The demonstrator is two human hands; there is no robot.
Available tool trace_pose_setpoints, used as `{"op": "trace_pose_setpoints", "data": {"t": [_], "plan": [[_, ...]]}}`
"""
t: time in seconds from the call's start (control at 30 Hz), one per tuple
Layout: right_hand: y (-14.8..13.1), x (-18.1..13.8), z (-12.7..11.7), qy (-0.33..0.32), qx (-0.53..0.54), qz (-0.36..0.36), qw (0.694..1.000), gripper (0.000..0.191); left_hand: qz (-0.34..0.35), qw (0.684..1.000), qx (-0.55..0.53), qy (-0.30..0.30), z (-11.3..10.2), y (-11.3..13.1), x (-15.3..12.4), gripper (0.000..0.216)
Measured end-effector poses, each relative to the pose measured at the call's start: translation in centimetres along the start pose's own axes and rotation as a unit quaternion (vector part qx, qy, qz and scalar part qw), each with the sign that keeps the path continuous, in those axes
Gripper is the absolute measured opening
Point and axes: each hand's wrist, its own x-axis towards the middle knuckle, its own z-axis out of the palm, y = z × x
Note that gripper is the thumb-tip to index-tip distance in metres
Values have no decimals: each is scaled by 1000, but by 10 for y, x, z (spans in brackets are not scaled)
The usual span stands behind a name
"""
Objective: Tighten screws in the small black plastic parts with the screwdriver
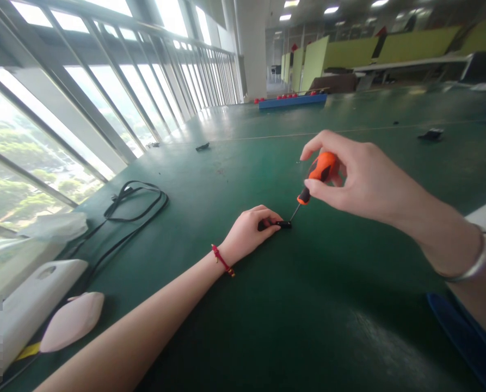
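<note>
My left hand [248, 233] rests on the green table [308, 305], its fingers pinched on a small black part [282, 224] and pressing it down on the table. My right hand [355, 174] grips an orange-handled screwdriver [320, 171] between thumb and fingers. The screwdriver is tilted, and its thin metal tip touches the right end of the black part. A red cord bracelet is on my left wrist, a silver bangle on my right.
A black cable [134, 209] loops at the left. A white device [34, 302] and a pink pouch [73, 321] lie near the left front edge. Small black parts [202, 146] [430, 134] lie farther back, and a blue tray [292, 100] beyond them. A blue object [463, 337] lies under my right forearm.
</note>
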Motion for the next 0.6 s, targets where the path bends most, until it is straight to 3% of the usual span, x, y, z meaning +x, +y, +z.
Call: {"op": "trace_pose_setpoints", "data": {"t": [0.1, 0.2, 0.33, 0.4, 0.5, 0.6], "plan": [[-2, 0, 0, -5, -8, 16, 1000, 26, 0, 1000, 0, 1, 0, 0, 0, 17], [-3, -1, 0, -1, -1, 15, 1000, 13, -1, 1000, 0, -1, 0, 1, 0, 17], [-2, -1, -2, -5, -14, 12, 1000, 14, -3, 1000, 6, 3, -1, 2, 1, 17], [-2, -1, -2, -12, -23, 20, 999, 26, -2, 1000, 6, 2, -1, 1, 0, 17], [-2, -1, -2, -3, -17, 13, 1000, 14, 0, 1000, 4, 0, 0, 0, 0, 17], [-2, -1, -2, 2, -19, 0, 1000, 15, -1, 1000, 4, 0, 0, 0, 0, 17]]}}
